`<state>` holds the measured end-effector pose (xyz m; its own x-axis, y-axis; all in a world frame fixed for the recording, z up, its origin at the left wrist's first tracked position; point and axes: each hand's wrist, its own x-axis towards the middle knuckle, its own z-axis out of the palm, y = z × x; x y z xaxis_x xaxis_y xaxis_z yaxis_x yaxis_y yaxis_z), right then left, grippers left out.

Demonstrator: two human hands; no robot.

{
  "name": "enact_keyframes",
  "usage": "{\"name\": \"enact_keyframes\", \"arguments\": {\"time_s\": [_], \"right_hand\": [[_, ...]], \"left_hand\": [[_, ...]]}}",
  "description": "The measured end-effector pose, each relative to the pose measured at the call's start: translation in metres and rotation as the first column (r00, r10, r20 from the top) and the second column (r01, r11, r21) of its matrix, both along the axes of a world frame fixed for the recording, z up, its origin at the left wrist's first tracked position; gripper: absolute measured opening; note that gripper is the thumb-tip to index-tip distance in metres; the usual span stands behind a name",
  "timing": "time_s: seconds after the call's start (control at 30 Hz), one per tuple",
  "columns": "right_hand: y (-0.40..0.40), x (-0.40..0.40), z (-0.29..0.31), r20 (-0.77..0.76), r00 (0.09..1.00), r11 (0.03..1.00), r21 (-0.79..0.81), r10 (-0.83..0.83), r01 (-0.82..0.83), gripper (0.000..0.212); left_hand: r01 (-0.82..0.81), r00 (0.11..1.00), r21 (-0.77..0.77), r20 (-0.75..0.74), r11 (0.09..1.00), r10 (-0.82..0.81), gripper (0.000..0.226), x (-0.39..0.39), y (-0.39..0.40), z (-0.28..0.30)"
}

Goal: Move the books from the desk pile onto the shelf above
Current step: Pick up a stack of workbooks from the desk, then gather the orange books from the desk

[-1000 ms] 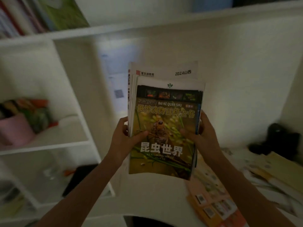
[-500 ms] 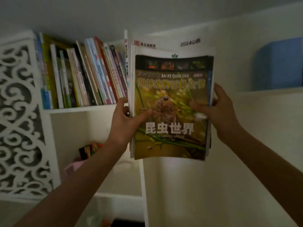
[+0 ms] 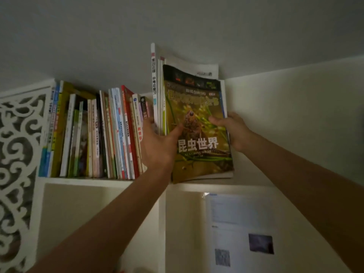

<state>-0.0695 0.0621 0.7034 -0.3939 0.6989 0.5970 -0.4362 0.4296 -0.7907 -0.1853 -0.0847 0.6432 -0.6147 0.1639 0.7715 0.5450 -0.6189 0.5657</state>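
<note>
Since half a second ago, the stack of books [image 3: 199,123] has reached the shelf [image 3: 86,181]; my left hand [image 3: 157,146] and right hand [image 3: 234,129] grip its sides, arms raised.

Glossy paper insect book [image 3: 199,134] (sheen on cover), matt white shelf [image 3: 88,181]

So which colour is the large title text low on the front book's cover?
White, on the olive-green insect cover; head view.

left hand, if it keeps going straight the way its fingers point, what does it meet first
Probably the row of shelved books: the left hand holds the stack of books at its left edge, fingers reaching up beside the rightmost spines. Depth is unclear, so contact may already exist.
</note>
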Motion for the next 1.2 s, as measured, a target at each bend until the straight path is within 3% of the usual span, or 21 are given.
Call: {"name": "enact_keyframes", "arguments": {"time_s": [0.13, 0.23, 0.33, 0.37, 0.43, 0.5, 0.57, 0.63, 0.73, 0.83, 0.97, 1.07, 1.2], "right_hand": [[0.014, -0.038, 0.007, 0.156, 0.987, 0.999, 0.006, 0.032, -0.033, 0.077], [0.025, -0.061, 0.005, 0.212, 0.974, 0.997, 0.009, 0.076, -0.08, 0.063], [0.028, -0.06, 0.006, 0.294, 0.948, 0.983, 0.169, -0.117, 0.069, 0.068], [0.027, -0.056, 0.006, 0.293, 0.925, 0.952, 0.254, -0.243, 0.169, 0.069], [0.016, -0.046, 0.003, 0.319, 0.866, 0.894, 0.361, -0.385, 0.265, 0.066], [-0.01, -0.03, -0.004, 0.408, 0.852, 0.904, 0.398, -0.328, 0.157, 0.056], [-0.037, -0.014, -0.017, 0.502, 0.835, 0.903, 0.43, -0.226, -0.014, 0.053], [-0.059, -0.006, -0.034, 0.544, 0.814, 0.866, 0.488, -0.204, -0.109, 0.067], [-0.078, -0.013, -0.06, 0.493, 0.843, 0.779, 0.607, -0.215, -0.156, 0.094], [-0.075, -0.026, -0.07, 0.399, 0.865, 0.736, 0.675, -0.306, -0.051, 0.094], [-0.073, -0.031, -0.069, 0.402, 0.826, 0.731, 0.682, -0.396, 0.019, 0.095], [-0.08, -0.028, -0.077, 0.369, 0.785, 0.701, 0.704, -0.498, 0.113, 0.086], [-0.104, -0.002, -0.099, 0.181, 0.758, 0.625, 0.697, -0.627, 0.351, 0.056]], "left_hand": [[-0.113, 0.986, 0.043, 0.126, 0.993, 0.107, 0.048, -0.006, 0.017, 0.001], [-0.238, 0.963, 0.036, 0.142, 0.971, 0.231, 0.054, -0.008, 0.026, 0.0], [-0.426, 0.898, -0.078, 0.081, 0.901, 0.432, 0.072, 0.001, 0.036, 0.002], [-0.433, 0.898, -0.084, 0.046, 0.897, 0.438, 0.076, 0.002, 0.036, 0.001], [-0.289, 0.956, -0.029, -0.068, 0.957, 0.287, 0.084, -0.004, 0.027, -0.005], [-0.111, 0.961, -0.042, -0.257, 0.993, 0.097, 0.085, -0.022, 0.009, -0.018], [-0.132, 0.873, -0.169, -0.487, 0.977, 0.034, 0.081, -0.044, -0.012, -0.032], [-0.216, 0.779, -0.254, -0.626, 0.943, 0.01, 0.084, -0.061, -0.023, -0.04], [-0.414, 0.645, -0.228, -0.757, 0.882, 0.107, 0.098, -0.073, -0.023, -0.033], [-0.614, 0.53, -0.156, -0.808, 0.774, 0.258, 0.092, -0.077, -0.022, -0.029], [-0.662, 0.587, -0.258, -0.762, 0.704, 0.274, 0.09, -0.076, -0.024, -0.033], [-0.628, 0.645, -0.337, -0.73, 0.702, 0.226, 0.086, -0.068, -0.028, -0.034], [-0.503, 0.668, -0.221, -0.712, 0.836, 0.214, 0.068, -0.048, -0.042, -0.053]]}}
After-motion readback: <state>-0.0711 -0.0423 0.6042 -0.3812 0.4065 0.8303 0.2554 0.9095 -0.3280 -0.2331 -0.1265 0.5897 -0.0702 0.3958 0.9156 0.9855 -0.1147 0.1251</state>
